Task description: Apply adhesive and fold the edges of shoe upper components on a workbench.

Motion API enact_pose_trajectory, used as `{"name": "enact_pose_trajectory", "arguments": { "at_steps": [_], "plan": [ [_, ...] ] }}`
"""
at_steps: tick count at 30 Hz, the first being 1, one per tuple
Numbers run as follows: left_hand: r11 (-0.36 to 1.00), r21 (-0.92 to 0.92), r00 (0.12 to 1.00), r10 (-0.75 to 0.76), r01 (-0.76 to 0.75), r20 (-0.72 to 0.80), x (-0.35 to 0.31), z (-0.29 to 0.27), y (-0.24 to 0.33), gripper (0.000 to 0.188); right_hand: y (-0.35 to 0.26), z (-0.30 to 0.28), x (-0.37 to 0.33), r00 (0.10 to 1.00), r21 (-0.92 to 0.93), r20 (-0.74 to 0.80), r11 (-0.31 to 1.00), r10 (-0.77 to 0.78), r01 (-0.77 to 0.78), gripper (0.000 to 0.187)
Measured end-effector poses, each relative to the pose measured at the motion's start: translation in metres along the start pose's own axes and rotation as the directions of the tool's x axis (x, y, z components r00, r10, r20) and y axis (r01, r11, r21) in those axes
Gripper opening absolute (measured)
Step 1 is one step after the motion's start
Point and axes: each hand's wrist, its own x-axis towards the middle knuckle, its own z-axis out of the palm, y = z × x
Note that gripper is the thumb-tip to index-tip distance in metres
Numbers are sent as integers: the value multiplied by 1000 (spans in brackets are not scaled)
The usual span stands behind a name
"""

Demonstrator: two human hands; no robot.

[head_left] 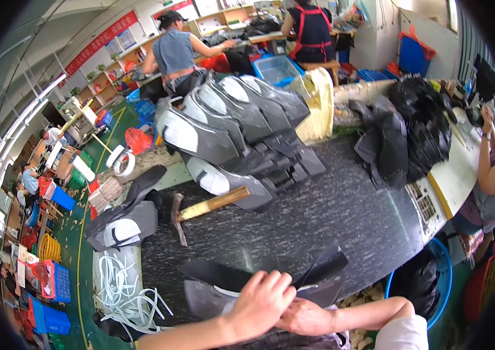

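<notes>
Close to my body, a dark grey sheet-like piece (pixel 212 296) with black flaps lies at the near edge of the table, and a thin white cord (pixel 227 291) runs along it. My left hand (pixel 262 302) is closed over its middle, fingers bent downward. Tucked against it, my right hand (pixel 306 318) is also closed at the piece; its fingertips are partly hidden. Beyond my hands a hammer (pixel 209 205) with a wooden handle rests on the black speckled tabletop (pixel 341 216). Behind the hammer sits a stack of similar grey pieces (pixel 236 122) with light grey patches.
Loose white cord (pixel 122 291) is heaped at the left edge, below another grey piece (pixel 125 224). Black folded pieces (pixel 384 137) and a black plastic bag (pixel 425 122) occupy the far right. A blue basket (pixel 447 274) stands lower right. Other people work around.
</notes>
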Motion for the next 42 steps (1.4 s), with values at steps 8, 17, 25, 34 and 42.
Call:
{"name": "enact_pose_trajectory", "arguments": {
  "at_steps": [8, 17, 25, 34, 42],
  "plan": [
    [874, -290, 859, -459, 390, -227, -9, 43, 23, 20, 25, -5, -27, 973, 153, -233, 988, 9, 27, 32],
    [924, -162, 908, -373, 346, -190, 2, 44, 22, 30, 28, -28, -75, 931, -93, -243, 948, 274, -303, 39],
    [990, 140, 1000, 4, -1, -21, -19, 53, 34, 44, 22, -20, -83, 912, -47, -116, 915, 393, -400, 36],
    [854, 499, 989, 123, -150, 86, -13, 57, 35, 40, 51, -84, -70, 793, -55, -335, 829, 509, -556, 19],
    [910, 408, 997, 59, -75, 52, -5, 56, 39, 39, 70, -78, -57, 869, -2, -172, 882, 465, -472, 25]
  ]
}}
